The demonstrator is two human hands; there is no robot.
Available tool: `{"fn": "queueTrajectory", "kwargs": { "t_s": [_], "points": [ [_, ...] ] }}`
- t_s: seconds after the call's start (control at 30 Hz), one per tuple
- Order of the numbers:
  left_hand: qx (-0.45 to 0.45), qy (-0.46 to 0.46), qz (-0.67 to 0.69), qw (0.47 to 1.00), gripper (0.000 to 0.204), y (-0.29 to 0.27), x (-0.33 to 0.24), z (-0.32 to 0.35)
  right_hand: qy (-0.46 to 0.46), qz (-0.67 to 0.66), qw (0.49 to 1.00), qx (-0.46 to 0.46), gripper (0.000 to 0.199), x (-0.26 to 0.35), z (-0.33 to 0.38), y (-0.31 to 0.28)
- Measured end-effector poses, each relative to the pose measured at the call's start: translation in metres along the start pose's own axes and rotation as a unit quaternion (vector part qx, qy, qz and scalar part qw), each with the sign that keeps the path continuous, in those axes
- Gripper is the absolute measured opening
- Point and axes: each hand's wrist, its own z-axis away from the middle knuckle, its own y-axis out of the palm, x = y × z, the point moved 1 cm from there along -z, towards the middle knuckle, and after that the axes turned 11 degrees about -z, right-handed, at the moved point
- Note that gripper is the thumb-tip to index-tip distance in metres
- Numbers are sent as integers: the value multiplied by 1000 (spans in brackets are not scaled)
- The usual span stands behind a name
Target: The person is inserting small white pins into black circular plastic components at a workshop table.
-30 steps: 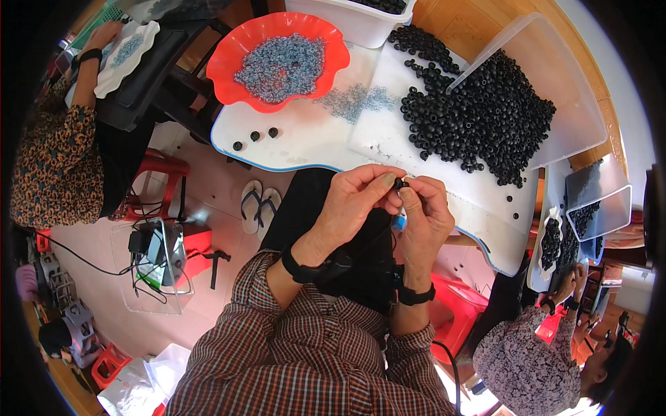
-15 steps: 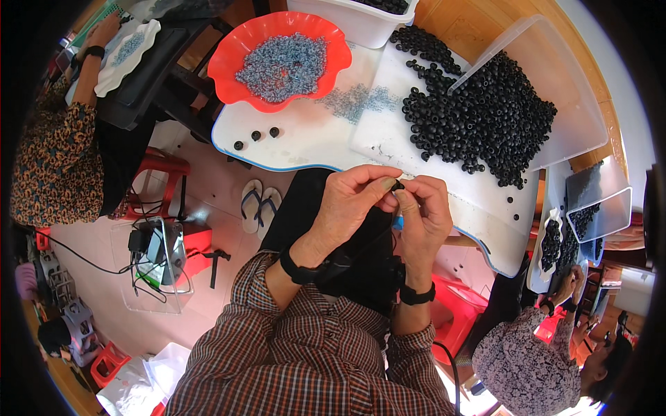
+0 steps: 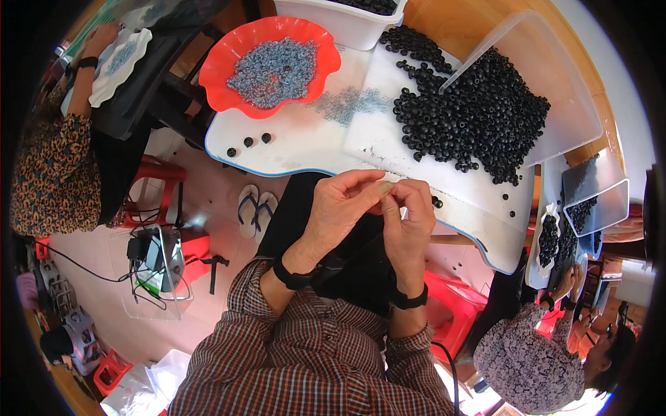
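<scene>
Over my lap, at the table's front edge, my left hand (image 3: 333,211) and my right hand (image 3: 408,229) meet with thumbs and fingertips pinched together. Whatever lies between the fingertips is hidden. A small black ring-shaped piece (image 3: 436,202) shows at the table edge, just beside my right hand's knuckles. Beyond my hands spreads a large heap of similar black pieces (image 3: 479,111) on a white board (image 3: 368,142). To the left, a red scalloped bowl (image 3: 326,62) holds many small clear bluish rings (image 3: 274,73), and more of these lie scattered beside it.
Three black pieces (image 3: 248,142) sit apart near the left edge of the white table (image 3: 298,149). A clear plastic bin (image 3: 579,104) lies tipped behind the heap; a white tub (image 3: 340,24) stands at the back. One person (image 3: 55,166) works at left, another (image 3: 531,360) at right.
A black piece was between my fingertips; now one shows beside my right hand at the table edge. My fingertips have come closer together. The view has shifted slightly.
</scene>
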Motion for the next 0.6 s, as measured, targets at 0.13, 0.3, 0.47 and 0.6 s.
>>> {"fn": "queueTrajectory", "kwargs": {
  "t_s": [0.13, 0.3, 0.47, 0.6],
  "points": [
    [2, -26, -2, 1000, 25, 0, 1, 0, 21, 14, 1000, 0, 13, 1, 6, 1],
    [17, -29, -10, 999, 24, 0, 3, -2, 26, 18, 1000, -4, 13, 2, 7, -1],
    [24, -18, -9, 1000, 23, -3, 6, -3, 21, 18, 1000, 10, 14, 5, 4, -1],
    [44, -28, 48, 997, 24, -8, 10, -4, 36, -31, 999, 16, 16, 7, 2, 0]
  ]
}}
